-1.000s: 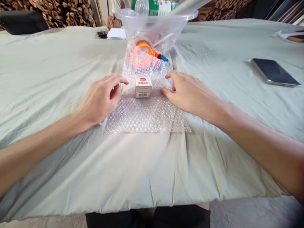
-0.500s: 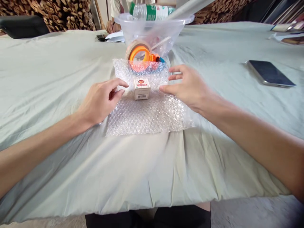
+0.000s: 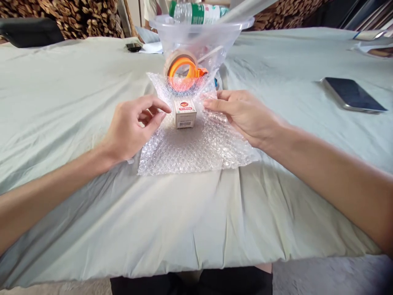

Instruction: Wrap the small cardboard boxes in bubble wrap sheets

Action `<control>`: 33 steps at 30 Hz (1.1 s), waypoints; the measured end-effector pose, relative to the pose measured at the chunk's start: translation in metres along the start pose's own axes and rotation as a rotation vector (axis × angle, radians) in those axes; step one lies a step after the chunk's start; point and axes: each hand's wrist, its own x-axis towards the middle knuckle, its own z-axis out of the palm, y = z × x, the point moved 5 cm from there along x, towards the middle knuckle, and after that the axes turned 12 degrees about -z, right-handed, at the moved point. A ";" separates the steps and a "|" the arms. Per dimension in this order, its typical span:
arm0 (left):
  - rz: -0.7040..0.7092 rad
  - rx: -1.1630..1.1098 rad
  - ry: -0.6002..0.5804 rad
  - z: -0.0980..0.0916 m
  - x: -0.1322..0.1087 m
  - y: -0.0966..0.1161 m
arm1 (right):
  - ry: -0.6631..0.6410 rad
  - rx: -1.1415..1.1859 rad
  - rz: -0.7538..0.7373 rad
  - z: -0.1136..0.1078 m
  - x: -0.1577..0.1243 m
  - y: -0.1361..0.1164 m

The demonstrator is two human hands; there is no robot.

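Note:
A sheet of clear bubble wrap (image 3: 190, 155) lies on the cloth-covered table, with a small white cardboard box (image 3: 185, 113) standing on it. The box bears red print on top and a barcode on its front. My right hand (image 3: 242, 114) pinches the right edge of the wrap, lifting that edge a little. To the left of the box is my left hand (image 3: 132, 127), its fingers bent and a small gap between thumb and index finger; it rests over the wrap's left side. Behind the wrap's far edge stands an orange tape dispenser (image 3: 196, 72) with a roll of tape, its lower part seen through the wrap.
A clear plastic basin (image 3: 205, 30) holding a green-labelled bottle (image 3: 201, 14) stands behind the dispenser. A phone (image 3: 353, 94) lies at the right. A black case (image 3: 30, 32) is at the far left, and a dark small device (image 3: 133, 47) lies beside papers. Someone stands across the table.
My right hand has closed on the wrap's right edge and raised it slightly inward. My left hand has shifted slightly toward the box, which stays in place on the wrap.

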 end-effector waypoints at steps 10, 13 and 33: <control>0.078 -0.085 0.037 0.001 -0.004 0.011 | -0.063 -0.052 -0.198 0.015 -0.005 -0.034; 0.066 -0.073 0.017 0.003 -0.006 0.015 | -0.148 -0.202 -0.312 0.021 -0.008 -0.041; 0.092 -0.116 0.041 0.004 -0.012 0.022 | -0.241 -0.377 -0.413 0.035 -0.010 -0.041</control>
